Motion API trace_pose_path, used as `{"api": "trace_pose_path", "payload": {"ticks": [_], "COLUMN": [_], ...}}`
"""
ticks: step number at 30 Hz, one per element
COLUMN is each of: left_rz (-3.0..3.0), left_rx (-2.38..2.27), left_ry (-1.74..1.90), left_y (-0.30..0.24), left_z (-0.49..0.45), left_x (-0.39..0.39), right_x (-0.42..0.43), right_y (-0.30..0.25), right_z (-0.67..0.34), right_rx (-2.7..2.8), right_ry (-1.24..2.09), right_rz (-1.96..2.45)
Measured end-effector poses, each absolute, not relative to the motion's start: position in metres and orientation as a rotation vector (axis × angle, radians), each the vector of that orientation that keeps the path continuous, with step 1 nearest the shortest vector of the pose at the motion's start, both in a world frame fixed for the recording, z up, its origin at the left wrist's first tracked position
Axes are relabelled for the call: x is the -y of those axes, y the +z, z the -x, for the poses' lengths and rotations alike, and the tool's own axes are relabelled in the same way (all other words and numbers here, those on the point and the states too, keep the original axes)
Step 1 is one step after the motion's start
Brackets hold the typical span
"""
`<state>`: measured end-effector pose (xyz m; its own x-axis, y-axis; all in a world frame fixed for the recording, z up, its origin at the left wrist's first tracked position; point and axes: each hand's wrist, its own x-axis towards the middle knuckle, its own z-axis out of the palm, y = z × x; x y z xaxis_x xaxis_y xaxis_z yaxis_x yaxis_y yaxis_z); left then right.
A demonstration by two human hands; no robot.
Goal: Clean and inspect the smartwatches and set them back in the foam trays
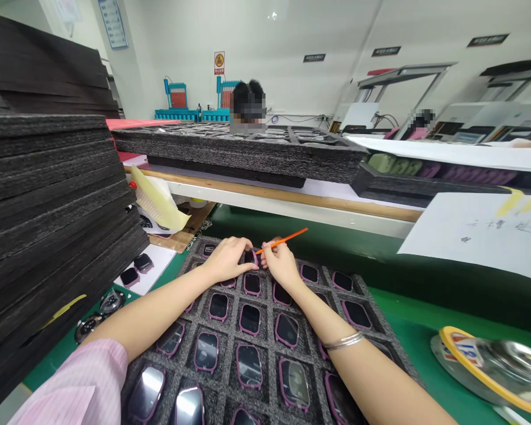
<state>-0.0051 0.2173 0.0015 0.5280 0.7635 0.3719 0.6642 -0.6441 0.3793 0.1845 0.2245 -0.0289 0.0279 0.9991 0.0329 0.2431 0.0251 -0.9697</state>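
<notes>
Over the far rows of a dark grey foam tray (271, 354), my two hands work close together. Between its thumb and fingers, my left hand (225, 260) grips a small watch case (251, 257) with a purple frame and dark face. My right hand (281, 264) pinches a thin orange stick (294, 235), its lower tip at the case's frame. The finest contact at the tip is too small to make out. Around them, the tray's square pockets hold many similar purple-framed watch cases (250, 319), faces up; my forearms cover some of them.
Tall stacks of black foam sheets (48, 236) rise at left. Beside them are two purple cases on white paper (157, 271) and round watches (111, 302). A clear yellow-rimmed container (491, 372) stands right. Ahead, a raised shelf (336, 213) bears foam trays; a person sits beyond.
</notes>
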Motion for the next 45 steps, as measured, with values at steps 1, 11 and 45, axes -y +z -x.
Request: {"api": "trace_pose_path", "payload": {"ticks": [1,11,45], "left_rz": [-2.582,-2.665,-2.372], "left_rx": [-1.266,-1.341,-1.399], "left_ry": [0.764,0.567,0.874], "left_y": [0.002,0.007,0.004], "left_z": [0.007,0.033,0.046], "left_x": [-0.217,-0.218,-0.203], "right_x": [-0.224,-0.215,-0.244], "right_y": [-0.029,-0.025,-0.023], "right_z": [-0.185,-0.184,-0.123], "right_rx": [1.383,1.334,1.446], "right_ry": [1.031,0.935,1.044], "right_rz": [1.377,1.324,1.355]}}
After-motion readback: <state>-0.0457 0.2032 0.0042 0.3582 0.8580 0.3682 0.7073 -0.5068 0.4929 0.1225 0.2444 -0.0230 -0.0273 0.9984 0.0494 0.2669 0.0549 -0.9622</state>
